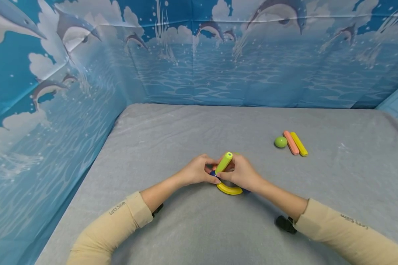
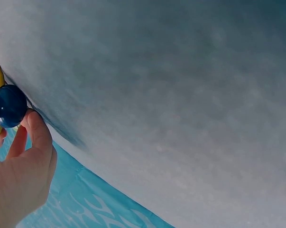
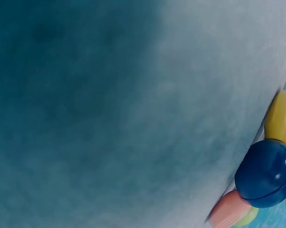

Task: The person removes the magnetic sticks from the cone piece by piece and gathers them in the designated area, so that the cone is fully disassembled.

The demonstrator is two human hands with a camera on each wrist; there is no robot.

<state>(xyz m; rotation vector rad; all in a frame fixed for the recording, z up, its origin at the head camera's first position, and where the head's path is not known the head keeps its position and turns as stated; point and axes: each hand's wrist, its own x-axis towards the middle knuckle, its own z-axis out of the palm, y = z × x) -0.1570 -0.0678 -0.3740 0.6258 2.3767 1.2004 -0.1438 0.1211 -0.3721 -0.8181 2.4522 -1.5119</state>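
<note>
While my left hand [image 1: 196, 170] is pinching a blue ball [image 2: 10, 106] between thumb and fingers, my right hand [image 1: 243, 173] is gripping a tilted green stick [image 1: 224, 162] just above it; a curved yellow piece [image 1: 230, 190], touching the ball, is lying on gray cloth [image 1: 172, 132].

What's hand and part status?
Left hand holds blue ball. Right hand pinches green stick at it. Green ball, two loose sticks lie apart; nothing seen blocking.
</note>
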